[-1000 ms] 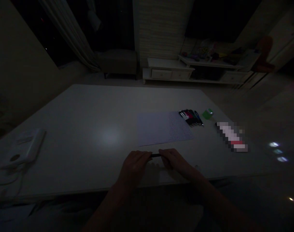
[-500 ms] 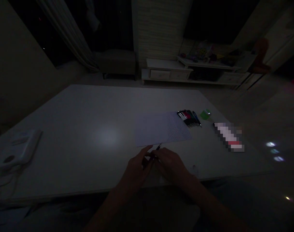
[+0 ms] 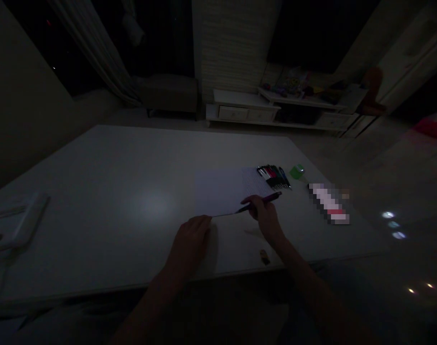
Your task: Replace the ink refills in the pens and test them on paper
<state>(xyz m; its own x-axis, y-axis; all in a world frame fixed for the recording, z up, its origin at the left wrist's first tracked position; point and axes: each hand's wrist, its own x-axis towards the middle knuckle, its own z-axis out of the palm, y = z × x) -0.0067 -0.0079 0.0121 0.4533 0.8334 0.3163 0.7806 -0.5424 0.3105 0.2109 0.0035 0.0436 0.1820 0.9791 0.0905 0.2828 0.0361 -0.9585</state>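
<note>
Beyond the far edge of the white table stands a low white cabinet, and a grey ottoman sits at about 11 o'clock. On the table, taking 12 o'clock as straight ahead of the person, a white device with a cable lies at 9 o'clock. Near the middle of the view is a sheet of paper, its right part covered in small handwriting. Beyond the paper, at about 1 o'clock, lie a row of pens side by side and a small green object. Further out at 2 o'clock is a pixelated object, too blurred to name. A small brownish item sits near the table's near edge at about 5 o'clock from the paper. The right hand is closed around a held pen near the paper's near right corner. The pen's long axis runs from 8 to 2 o'clock, and its tip points at 8 o'clock toward the paper's near edge. The left hand is curled at that edge, at 7 o'clock from the pen and farther from it than the right hand; whether it grips the sheet cannot be told.
</note>
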